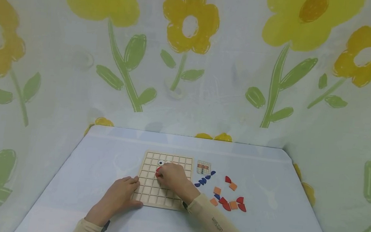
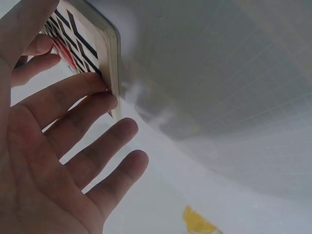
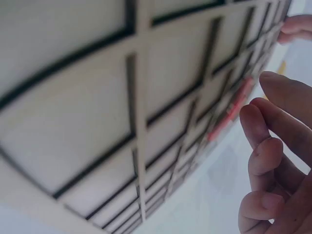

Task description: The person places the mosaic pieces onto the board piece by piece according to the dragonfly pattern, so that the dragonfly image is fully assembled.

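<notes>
A wooden grid board [image 1: 148, 182] lies on the table, with raised strips dividing it into square cells. My left hand [image 1: 117, 196] rests at its left front corner, fingers fairly straight against the edge [image 2: 113, 63] and thumb at the front. Over the upper middle of the board is my right hand [image 1: 175, 177], its fingers bent beside red pieces [image 1: 158, 171]. In the right wrist view those red pieces [image 3: 231, 111] sit on the board beyond the fingertips, with nothing visible between thumb and forefinger. A white eye piece [image 1: 161, 163] lies in an upper cell; the hand partly hides others.
Right of the board lies a small pattern card [image 1: 203, 167]. Blue pieces [image 1: 203, 181] run in a slanting line below it. Farther right are scattered red quarter-round pieces [image 1: 242, 208] and orange squares [image 1: 233, 186]. A flowered cloth wall [image 1: 206, 106] stands behind the table.
</notes>
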